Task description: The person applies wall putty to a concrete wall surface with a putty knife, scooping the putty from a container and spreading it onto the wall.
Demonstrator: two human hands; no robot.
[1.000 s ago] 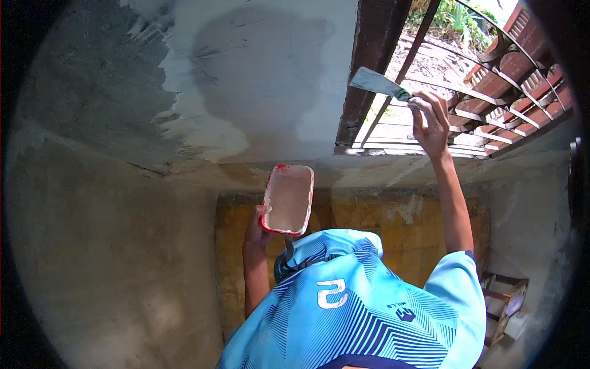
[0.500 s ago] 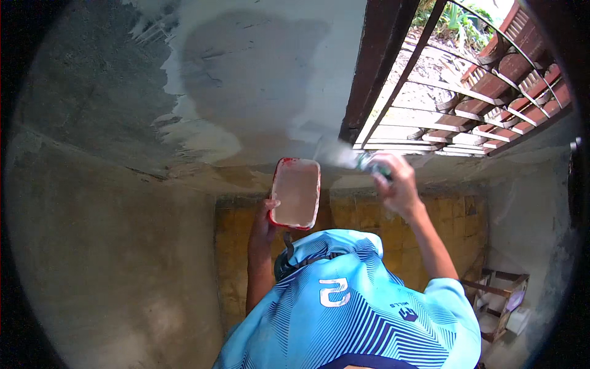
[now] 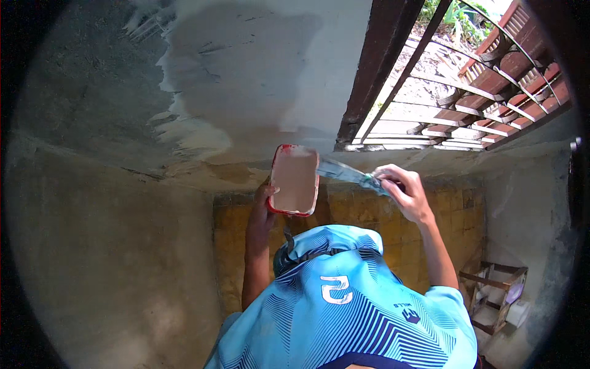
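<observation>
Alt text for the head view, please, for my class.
A person's left hand holds a red-edged tray of pale paste; the right hand holds a putty knife at its right edge. Beyond: a partly coated wall and barred window.

Dark brown window frame (image 3: 376,74) upper right, kinda chunky, with metal grille (image 3: 412,58) across opening. Super bright outside: green plants (image 3: 458,18) up top, reddish-brown slatted shutter (image 3: 515,24) off to right. Down below, yellowish-brown tiled floor (image 3: 393,215), pretty grubby looking. Beat-up wooden frame (image 3: 501,284), stool or chair, can't tell, lower right near greyish side wall (image 3: 522,184). White container (image 3: 518,313) just beside it. Left-hand wall (image 3: 110,246) brownish grey, blotchy.
</observation>
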